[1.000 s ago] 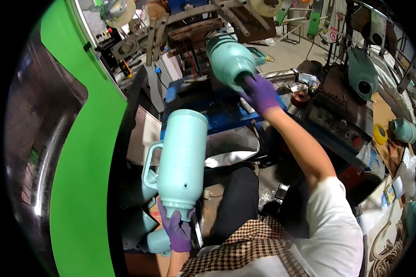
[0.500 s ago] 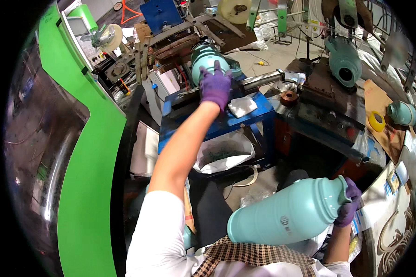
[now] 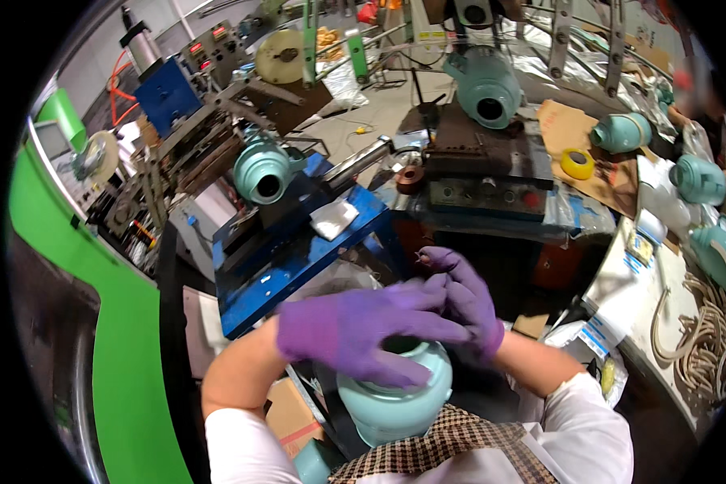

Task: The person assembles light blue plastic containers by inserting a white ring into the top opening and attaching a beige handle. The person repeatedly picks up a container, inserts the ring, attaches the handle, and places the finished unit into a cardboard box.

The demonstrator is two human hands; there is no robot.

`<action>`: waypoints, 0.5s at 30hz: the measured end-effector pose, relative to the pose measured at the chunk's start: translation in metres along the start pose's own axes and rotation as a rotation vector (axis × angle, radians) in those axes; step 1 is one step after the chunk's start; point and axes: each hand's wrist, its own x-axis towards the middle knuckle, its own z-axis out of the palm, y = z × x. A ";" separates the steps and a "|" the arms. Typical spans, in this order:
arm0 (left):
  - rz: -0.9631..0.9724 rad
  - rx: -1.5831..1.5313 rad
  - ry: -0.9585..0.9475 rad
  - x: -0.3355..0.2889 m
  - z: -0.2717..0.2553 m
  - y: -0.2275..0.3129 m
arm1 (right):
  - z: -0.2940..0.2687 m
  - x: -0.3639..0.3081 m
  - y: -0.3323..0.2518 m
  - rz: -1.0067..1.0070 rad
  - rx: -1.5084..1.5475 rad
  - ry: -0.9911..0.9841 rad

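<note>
A pale teal vacuum jug body (image 3: 395, 403) stands between my legs against my checked apron, its dark mouth partly hidden under my hands. My left hand (image 3: 371, 327), in a purple glove, spreads across the top of the jug with its fingers apart. Just right of the mouth, my right hand (image 3: 469, 302), also gloved in purple, has its fingers bent and close together. A small dark spot shows at its fingertips; I cannot make out what it is. The left fingertips overlap the right hand, and motion blurs both.
Another teal jug (image 3: 264, 171) lies in the machine on the blue bench (image 3: 298, 274), beside a white pad (image 3: 334, 218). A similar jug (image 3: 490, 89) rests on the dark machine ahead. Yellow tape (image 3: 577, 164), further jugs and coiled beige strips (image 3: 706, 339) lie at right. A green panel (image 3: 129, 347) runs along the left.
My left hand has come back from the jug on the blue bench. The jug held by its handle in my right hand now stands upright, and that hand has left the handle. The view has turned right.
</note>
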 end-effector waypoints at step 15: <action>-0.391 -0.673 1.544 -0.130 0.073 -0.116 | -0.139 0.085 -0.066 -0.509 -1.278 0.232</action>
